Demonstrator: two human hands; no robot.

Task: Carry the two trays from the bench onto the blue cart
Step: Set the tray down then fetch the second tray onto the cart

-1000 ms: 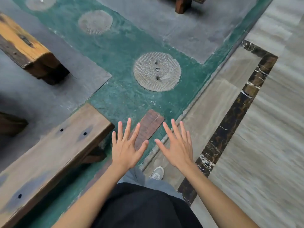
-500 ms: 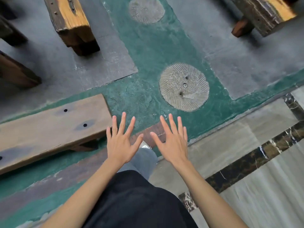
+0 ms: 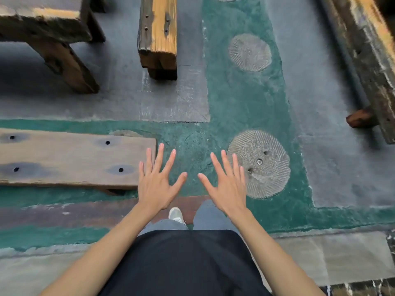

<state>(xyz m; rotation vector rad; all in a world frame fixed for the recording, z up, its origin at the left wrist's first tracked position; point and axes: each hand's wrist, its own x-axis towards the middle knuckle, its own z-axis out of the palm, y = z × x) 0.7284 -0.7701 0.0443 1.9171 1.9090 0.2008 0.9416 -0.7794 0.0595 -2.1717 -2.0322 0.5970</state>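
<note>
My left hand (image 3: 157, 182) and my right hand (image 3: 226, 182) are held out in front of me, palms down, fingers spread, with nothing in them. A flat brown wooden bench (image 3: 70, 159) with dark bolt holes lies at the left; its right end sits just left of my left hand. Nothing rests on the part of it that I see. No tray and no blue cart are in view.
A yellow-topped bench (image 3: 158, 33) stands ahead. A dark wooden table leg (image 3: 64, 58) is at the far left, another bench (image 3: 372, 60) along the right. Round grooved stones (image 3: 259, 164) are set in the green floor strip. My shoe (image 3: 175, 214) shows below my hands.
My view has swung to the left: the bench has turned from diagonal to level and the marble floor has slid off to the bottom right. Both hands stay spread and hold nothing.
</note>
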